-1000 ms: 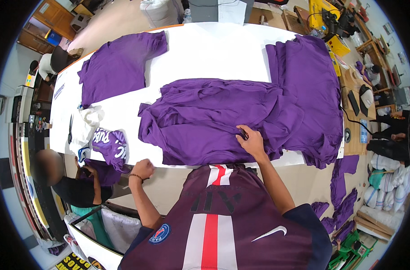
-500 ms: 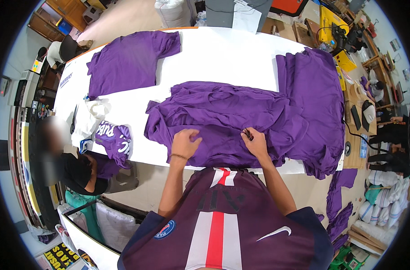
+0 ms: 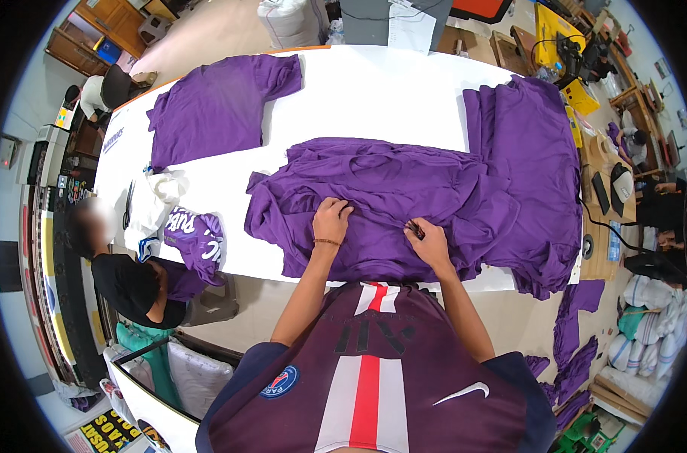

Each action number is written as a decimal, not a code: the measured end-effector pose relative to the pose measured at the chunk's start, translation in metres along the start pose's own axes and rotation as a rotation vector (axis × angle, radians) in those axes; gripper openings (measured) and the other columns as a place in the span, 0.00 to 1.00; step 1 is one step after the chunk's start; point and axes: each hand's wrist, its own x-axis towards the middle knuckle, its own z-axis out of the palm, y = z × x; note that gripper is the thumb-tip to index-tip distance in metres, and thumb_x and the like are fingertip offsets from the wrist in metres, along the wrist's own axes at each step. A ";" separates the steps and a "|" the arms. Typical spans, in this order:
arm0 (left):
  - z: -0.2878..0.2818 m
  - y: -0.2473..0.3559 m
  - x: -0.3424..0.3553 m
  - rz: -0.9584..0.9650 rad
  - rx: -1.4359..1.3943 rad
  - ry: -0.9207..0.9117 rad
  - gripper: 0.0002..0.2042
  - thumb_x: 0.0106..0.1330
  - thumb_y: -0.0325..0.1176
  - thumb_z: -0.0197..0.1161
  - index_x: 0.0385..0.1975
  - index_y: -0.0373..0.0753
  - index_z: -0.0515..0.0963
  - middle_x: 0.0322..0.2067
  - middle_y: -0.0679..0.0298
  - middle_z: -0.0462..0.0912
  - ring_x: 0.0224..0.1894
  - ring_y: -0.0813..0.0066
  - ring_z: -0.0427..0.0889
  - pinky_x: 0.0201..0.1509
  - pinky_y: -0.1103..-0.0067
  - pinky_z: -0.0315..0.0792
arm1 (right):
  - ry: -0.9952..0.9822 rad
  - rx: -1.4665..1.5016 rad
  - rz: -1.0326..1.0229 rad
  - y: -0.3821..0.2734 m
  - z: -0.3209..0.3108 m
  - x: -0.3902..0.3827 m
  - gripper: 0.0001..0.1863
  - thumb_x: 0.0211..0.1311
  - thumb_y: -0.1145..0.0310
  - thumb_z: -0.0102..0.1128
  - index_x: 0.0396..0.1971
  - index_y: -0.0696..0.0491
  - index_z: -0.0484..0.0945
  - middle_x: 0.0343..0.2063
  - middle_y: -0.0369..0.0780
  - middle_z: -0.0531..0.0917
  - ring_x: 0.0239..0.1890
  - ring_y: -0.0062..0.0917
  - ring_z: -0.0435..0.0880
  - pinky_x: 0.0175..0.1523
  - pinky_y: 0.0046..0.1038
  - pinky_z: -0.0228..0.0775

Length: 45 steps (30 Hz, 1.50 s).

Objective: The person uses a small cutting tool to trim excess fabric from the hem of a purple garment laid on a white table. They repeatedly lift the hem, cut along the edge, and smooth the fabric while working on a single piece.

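A loose pile of purple T-shirts (image 3: pixel 388 181) lies in front of me on the white table, a neckline showing on top. My left hand (image 3: pixel 331 221) rests on the pile's near part, its fingers closed in a pinch on the purple cloth. Held in my right hand (image 3: pixel 431 243) is a small black tool (image 3: pixel 414 228), mostly hidden by the fingers, so its kind is unclear. That hand sits against the cloth, a short way right of the left one.
Layered purple garments (image 3: pixel 532 166) cover the table's right end. One purple T-shirt (image 3: pixel 207 113) lies flat at the far left. White cloth (image 3: pixel 151 200) and a printed purple garment (image 3: pixel 196 238) lie near a seated person (image 3: pixel 132 287) at the left edge of the white table (image 3: pixel 373 94).
My left hand has moved right and slightly farther away, and its fingers have closed on the cloth. The right hand stays nearly in place with the black tool.
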 end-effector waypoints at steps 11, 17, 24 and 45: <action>-0.006 -0.005 -0.011 -0.014 -0.240 -0.075 0.04 0.61 0.19 0.64 0.32 0.33 0.75 0.40 0.54 0.80 0.46 0.51 0.79 0.50 0.68 0.74 | -0.029 -0.023 0.016 0.000 -0.002 0.003 0.15 0.60 0.59 0.70 0.43 0.51 0.84 0.26 0.45 0.85 0.30 0.41 0.86 0.37 0.38 0.75; -0.036 -0.012 -0.028 -0.087 -0.417 -0.136 0.03 0.70 0.24 0.62 0.37 0.32 0.77 0.41 0.58 0.84 0.43 0.66 0.84 0.48 0.74 0.76 | -0.036 -0.058 0.013 -0.007 -0.006 0.003 0.16 0.59 0.57 0.70 0.42 0.52 0.84 0.25 0.45 0.85 0.29 0.41 0.86 0.36 0.38 0.75; -0.041 -0.019 -0.039 -0.285 -0.701 -0.103 0.08 0.77 0.31 0.59 0.39 0.31 0.77 0.42 0.58 0.86 0.42 0.75 0.85 0.48 0.80 0.78 | -0.027 0.076 0.038 -0.046 0.001 0.004 0.17 0.66 0.57 0.66 0.39 0.58 0.82 0.26 0.47 0.85 0.30 0.45 0.85 0.37 0.40 0.74; -0.052 -0.005 -0.040 -0.216 -0.583 -0.022 0.05 0.70 0.27 0.64 0.36 0.32 0.78 0.45 0.63 0.83 0.38 0.83 0.78 0.40 0.84 0.73 | -0.229 -0.413 -0.448 -0.102 0.077 0.031 0.13 0.67 0.57 0.61 0.36 0.53 0.77 0.27 0.47 0.86 0.28 0.45 0.87 0.31 0.45 0.77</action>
